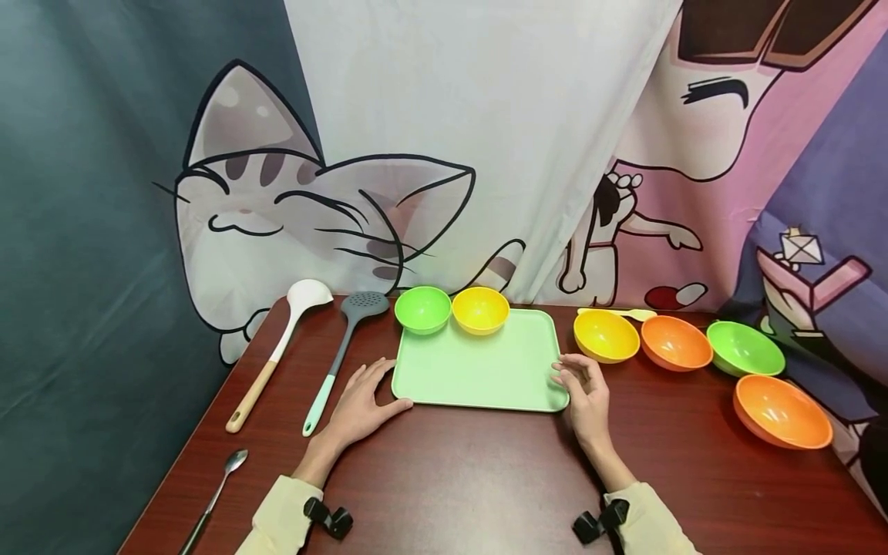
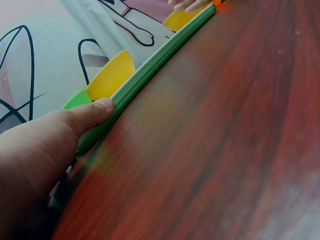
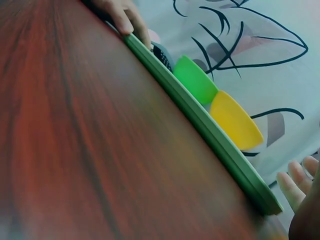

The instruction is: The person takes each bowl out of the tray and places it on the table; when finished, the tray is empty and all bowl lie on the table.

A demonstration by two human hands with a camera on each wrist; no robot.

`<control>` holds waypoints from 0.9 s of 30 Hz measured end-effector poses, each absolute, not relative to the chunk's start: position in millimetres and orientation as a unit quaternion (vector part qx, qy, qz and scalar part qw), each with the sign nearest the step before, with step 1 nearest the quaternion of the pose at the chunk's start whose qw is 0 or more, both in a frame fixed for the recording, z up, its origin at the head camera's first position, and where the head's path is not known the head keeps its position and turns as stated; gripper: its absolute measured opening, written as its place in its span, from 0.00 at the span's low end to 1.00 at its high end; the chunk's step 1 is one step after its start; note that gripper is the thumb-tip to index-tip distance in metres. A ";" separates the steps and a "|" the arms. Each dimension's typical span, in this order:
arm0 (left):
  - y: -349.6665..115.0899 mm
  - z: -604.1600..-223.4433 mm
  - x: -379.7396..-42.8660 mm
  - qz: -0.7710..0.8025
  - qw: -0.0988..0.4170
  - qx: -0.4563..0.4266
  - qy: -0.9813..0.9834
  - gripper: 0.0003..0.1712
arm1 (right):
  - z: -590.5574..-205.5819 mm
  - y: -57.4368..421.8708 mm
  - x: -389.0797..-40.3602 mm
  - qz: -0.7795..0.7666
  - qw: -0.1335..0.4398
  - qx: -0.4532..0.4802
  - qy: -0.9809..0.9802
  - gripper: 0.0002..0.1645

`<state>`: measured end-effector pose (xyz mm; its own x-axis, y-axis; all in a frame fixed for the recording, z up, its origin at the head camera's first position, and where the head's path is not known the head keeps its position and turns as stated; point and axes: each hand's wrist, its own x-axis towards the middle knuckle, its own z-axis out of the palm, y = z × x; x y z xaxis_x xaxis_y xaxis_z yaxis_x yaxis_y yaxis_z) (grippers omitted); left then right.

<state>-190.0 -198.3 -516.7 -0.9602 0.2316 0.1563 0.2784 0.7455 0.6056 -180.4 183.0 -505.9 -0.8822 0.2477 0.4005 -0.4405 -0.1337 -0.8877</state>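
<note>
A light green rectangular tray (image 1: 479,374) lies on the table. At its back edge stand a green bowl (image 1: 422,311) and, touching or very close to it, a yellow bowl (image 1: 481,311). My left hand (image 1: 362,405) is at the tray's front left corner, the fingers along the left side. In the left wrist view its thumb (image 2: 95,114) lies straight against the rim. Beside the right edge is my right hand (image 1: 586,397), fingers loosely bent and nothing in them. The right wrist view shows these fingers (image 3: 295,182) spread near the tray's end; contact with the rim is unclear.
To the left lie a white ladle (image 1: 277,347) with a wooden-coloured handle, a grey slotted skimmer (image 1: 345,339) and a metal spoon (image 1: 220,487). On the right stand another yellow bowl (image 1: 606,337), two orange bowls (image 1: 676,344) and a green one (image 1: 745,349). A curtain (image 1: 444,92) hangs behind.
</note>
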 end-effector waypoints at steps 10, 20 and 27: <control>-196.3 -516.0 -190.2 -0.329 0.042 -0.135 -0.934 0.49 | -503.4 159.8 -191.5 0.726 0.227 0.082 -0.644 0.15; -195.4 -514.8 -193.0 -0.322 0.049 -0.143 -0.935 0.49 | -467.9 140.1 -193.7 0.659 0.214 0.043 -0.720 0.18; -197.2 -517.2 -190.5 -0.326 0.034 -0.135 -0.935 0.48 | -467.4 130.7 -218.4 0.638 0.144 -0.020 -0.756 0.26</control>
<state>-190.5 -197.2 -517.2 -0.9615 0.2298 0.1504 0.2735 0.7513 0.6006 -218.4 130.7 -467.4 -0.9575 0.2145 0.1930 -0.1542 0.1848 -0.9706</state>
